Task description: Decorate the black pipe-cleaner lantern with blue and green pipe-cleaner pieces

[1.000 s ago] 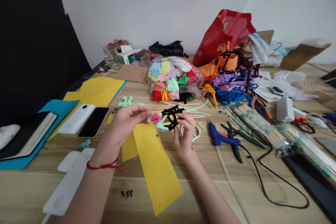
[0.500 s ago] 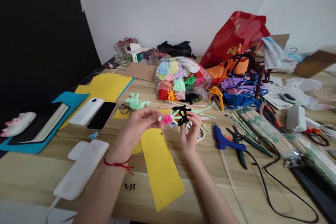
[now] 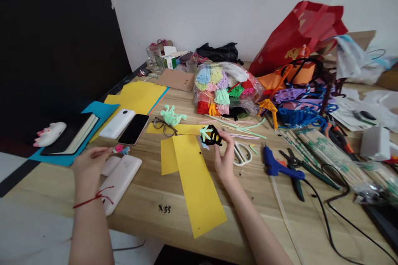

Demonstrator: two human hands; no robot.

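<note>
My right hand holds up a small black pipe-cleaner cage with mint-green strands fanned over its left side. At the left, my left hand pinches a small pink pipe-cleaner flower beside the white power bank. A small blue piece sits right by the flower; whether the two touch I cannot tell. Beneath and left of the cage lie yellow paper strips. White-handled scissors rest just right of my right hand.
A blue glue gun and pliers lie to the right, with a black cord trailing forward. Behind are a bag of coloured pipe cleaners and a red bag. A phone and glasses lie left of centre.
My left hand has moved away from the cage, left to the power bank, taking the pink flower with it. My right hand still holds the cage. The view has shifted left.
</note>
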